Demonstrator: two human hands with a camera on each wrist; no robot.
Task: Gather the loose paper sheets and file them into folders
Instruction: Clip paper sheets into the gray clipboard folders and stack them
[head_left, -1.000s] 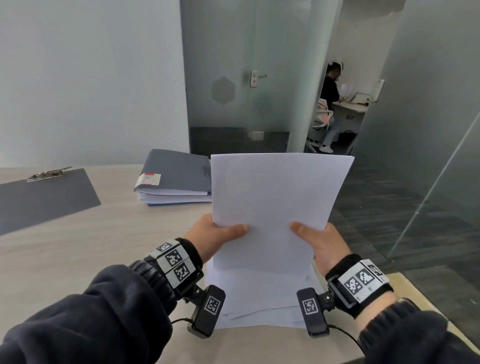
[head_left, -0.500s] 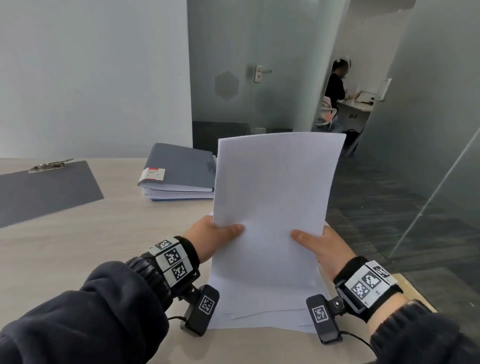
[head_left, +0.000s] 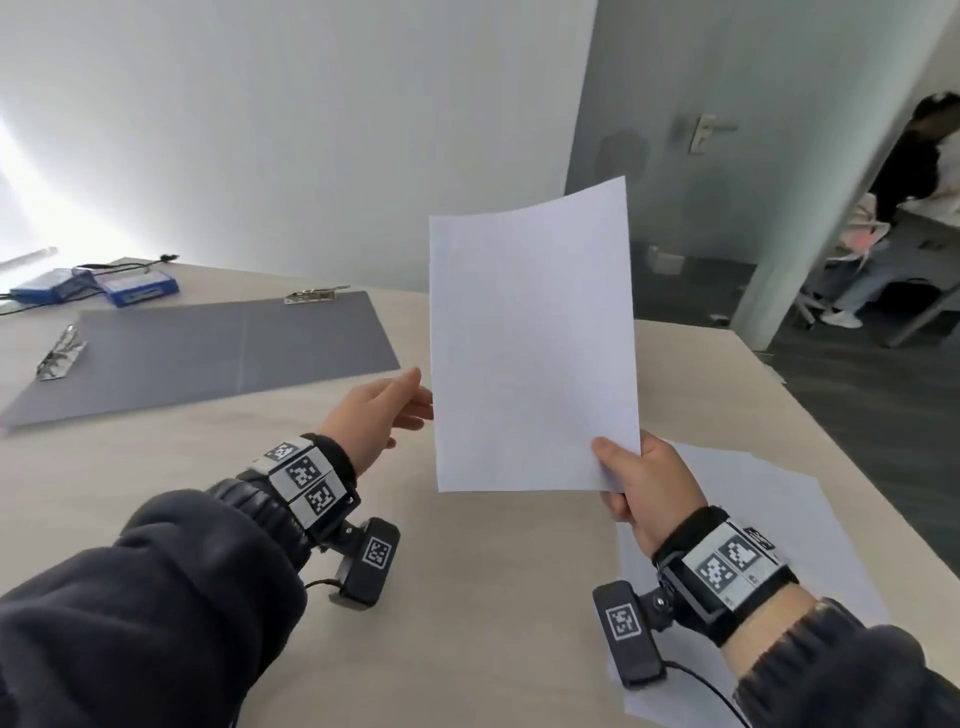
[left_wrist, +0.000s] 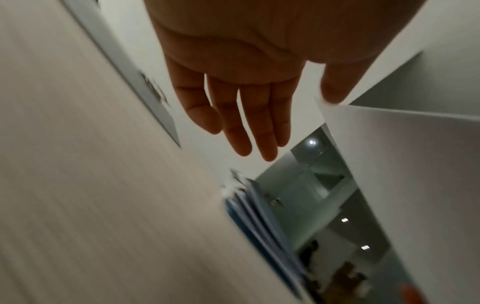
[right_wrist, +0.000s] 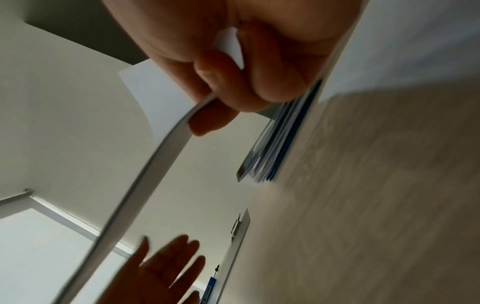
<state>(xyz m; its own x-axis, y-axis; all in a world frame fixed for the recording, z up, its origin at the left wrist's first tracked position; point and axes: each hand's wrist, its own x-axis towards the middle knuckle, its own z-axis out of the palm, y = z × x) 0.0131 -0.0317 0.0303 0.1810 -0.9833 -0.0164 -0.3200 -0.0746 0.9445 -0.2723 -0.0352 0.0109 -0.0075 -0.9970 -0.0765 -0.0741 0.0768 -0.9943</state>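
My right hand (head_left: 631, 478) pinches the lower right corner of a small stack of white paper sheets (head_left: 530, 343), held upright above the table. In the right wrist view the thumb and fingers (right_wrist: 221, 86) clamp the sheets' edge (right_wrist: 145, 179). My left hand (head_left: 384, 410) is off the paper, just left of its edge, fingers straight (left_wrist: 246, 123). An open grey folder (head_left: 208, 348) with metal clips lies flat at the back left. More loose sheets (head_left: 753, 545) lie on the table under my right wrist.
Two blue boxes (head_left: 104, 286) with cables sit at the far left of the wooden table (head_left: 467, 623). A stack of filled folders (left_wrist: 262, 222) shows in the wrist views. The table's right edge drops to a dark floor; a person (head_left: 893, 208) sits beyond the glass door.
My left hand has let go of the sheets, and the right hand alone carries them. My view has swung left, bringing the open folder into view.
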